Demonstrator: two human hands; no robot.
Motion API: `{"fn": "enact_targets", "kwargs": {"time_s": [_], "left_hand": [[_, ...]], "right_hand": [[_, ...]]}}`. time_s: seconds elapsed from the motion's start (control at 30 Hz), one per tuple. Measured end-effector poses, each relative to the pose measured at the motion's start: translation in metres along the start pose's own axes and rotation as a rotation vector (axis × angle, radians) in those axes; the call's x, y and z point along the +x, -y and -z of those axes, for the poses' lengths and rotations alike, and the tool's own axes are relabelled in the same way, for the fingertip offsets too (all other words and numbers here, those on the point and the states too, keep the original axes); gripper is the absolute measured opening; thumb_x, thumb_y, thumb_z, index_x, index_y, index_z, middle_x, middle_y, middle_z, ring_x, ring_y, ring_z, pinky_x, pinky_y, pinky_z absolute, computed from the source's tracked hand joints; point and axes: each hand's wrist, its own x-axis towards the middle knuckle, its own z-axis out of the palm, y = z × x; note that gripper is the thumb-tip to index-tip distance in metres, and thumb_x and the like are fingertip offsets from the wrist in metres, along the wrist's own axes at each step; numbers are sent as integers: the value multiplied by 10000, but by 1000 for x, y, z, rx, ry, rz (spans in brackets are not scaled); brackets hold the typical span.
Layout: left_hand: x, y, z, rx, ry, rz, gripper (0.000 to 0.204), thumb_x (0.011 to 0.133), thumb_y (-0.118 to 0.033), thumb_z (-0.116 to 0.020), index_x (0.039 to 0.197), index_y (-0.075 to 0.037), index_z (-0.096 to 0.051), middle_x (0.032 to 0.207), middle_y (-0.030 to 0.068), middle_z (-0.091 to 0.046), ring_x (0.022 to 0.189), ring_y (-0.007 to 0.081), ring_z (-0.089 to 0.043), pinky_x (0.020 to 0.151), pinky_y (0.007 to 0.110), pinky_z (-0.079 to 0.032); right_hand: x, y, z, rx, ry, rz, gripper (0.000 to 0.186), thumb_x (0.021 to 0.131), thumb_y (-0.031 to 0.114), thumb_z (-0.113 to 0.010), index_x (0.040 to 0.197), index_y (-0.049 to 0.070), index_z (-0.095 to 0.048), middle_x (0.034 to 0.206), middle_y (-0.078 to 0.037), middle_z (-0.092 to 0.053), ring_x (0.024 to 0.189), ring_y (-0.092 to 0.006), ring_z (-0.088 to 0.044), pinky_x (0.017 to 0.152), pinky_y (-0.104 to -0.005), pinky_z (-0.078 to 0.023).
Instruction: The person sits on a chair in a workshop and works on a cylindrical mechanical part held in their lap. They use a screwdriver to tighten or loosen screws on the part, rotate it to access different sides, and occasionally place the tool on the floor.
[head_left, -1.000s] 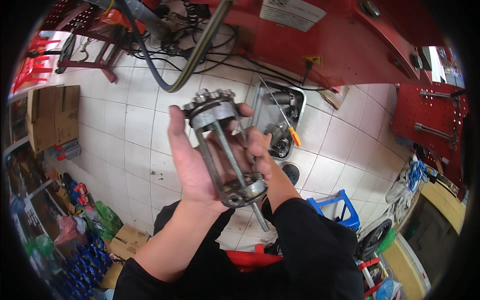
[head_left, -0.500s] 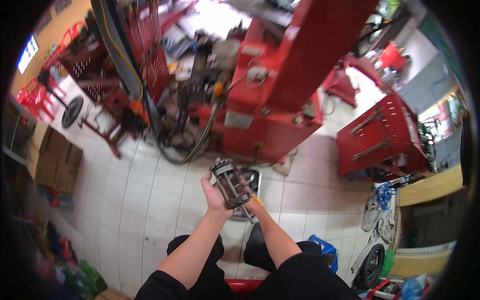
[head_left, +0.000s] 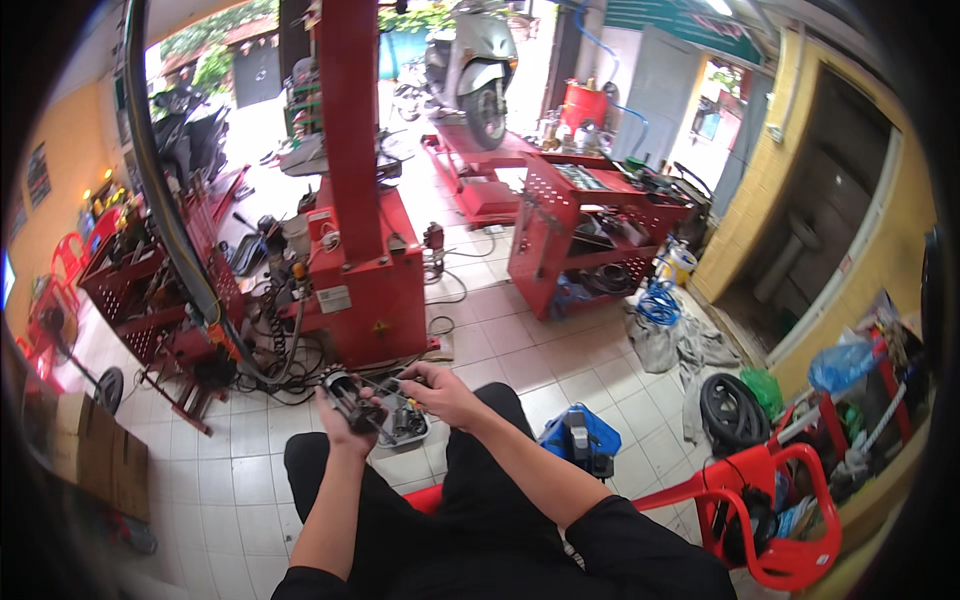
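Observation:
Above my lap, my left hand (head_left: 347, 432) is wrapped round a dark cylindrical metal part (head_left: 347, 395) with a pale collar at its upper end. A thin rod-like piece shows at its lower end. My right hand (head_left: 447, 397) is beside it, thumb and fingers pinched together near the part's right side. Something slim may be between those fingertips, too small to make out. Below the hands, between my knees, a white tray (head_left: 413, 441) with metal parts in it sits on the tiled floor.
A red lift post (head_left: 350, 130) rises from its red base ahead, with hoses and cables around it. At right stand a red tool cart (head_left: 540, 250), a blue crate (head_left: 600, 432), a loose tyre (head_left: 733, 410) and a red plastic chair (head_left: 800, 540). Cardboard boxes (head_left: 100, 460) stand left.
The view has tilted up and turned right. My right hand has moved out from beside the metal part to a pinch at its right; my left hand still holds it.

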Motion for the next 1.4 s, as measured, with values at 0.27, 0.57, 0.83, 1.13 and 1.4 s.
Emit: {"fn": "enact_targets", "kwargs": {"time_s": [0.27, 0.57, 0.83, 1.13, 1.4], "left_hand": [[-80, 18, -58, 118, 246, -257, 513, 919, -525, -305, 1057, -86, -531, 784, 59, -536, 667, 218, -566, 585, 348, -513], [-83, 41, -53, 130, 114, -139, 587, 894, -639, -325, 1103, -146, -565, 852, 68, -619, 800, 209, -617, 676, 334, -522], [-90, 38, -71, 247, 147, -70, 551, 896, -571, -302, 1177, -178, -565, 848, -10, -637, 670, 148, -615, 363, 308, -444], [-110, 29, -80, 289, 423, -190, 510, 949, -474, -275, 1068, -28, -492, 905, 125, -574, 739, 240, -643, 393, 334, -544], [-118, 19, -63, 444, 326, -269, 486, 941, -478, -326, 1033, -21, -465, 882, 139, -588, 683, 208, -650, 377, 303, -535]], "right_hand": [[-98, 83, -31, -299, -9, 352, 193, 865, 129, -629, 970, 15, -513, 798, -35, -567, 757, -71, -498, 684, -254, -433], [-97, 68, -32, -233, 14, 284, 167, 838, 60, -597, 977, -10, -537, 865, -76, -602, 829, -91, -560, 738, -255, -461], [-102, 89, -25, -122, 54, 305, 220, 863, 44, -578, 1068, -35, -593, 969, -62, -625, 916, -90, -551, 812, -248, -447], [-119, 117, -35, -271, -133, 388, 235, 858, -5, -556, 1089, -12, -601, 812, 6, -593, 665, -25, -517, 578, -179, -414], [-130, 105, -40, -321, -61, 376, 176, 819, 13, -596, 992, -19, -586, 787, -34, -590, 671, -37, -504, 599, -209, -434]]}}
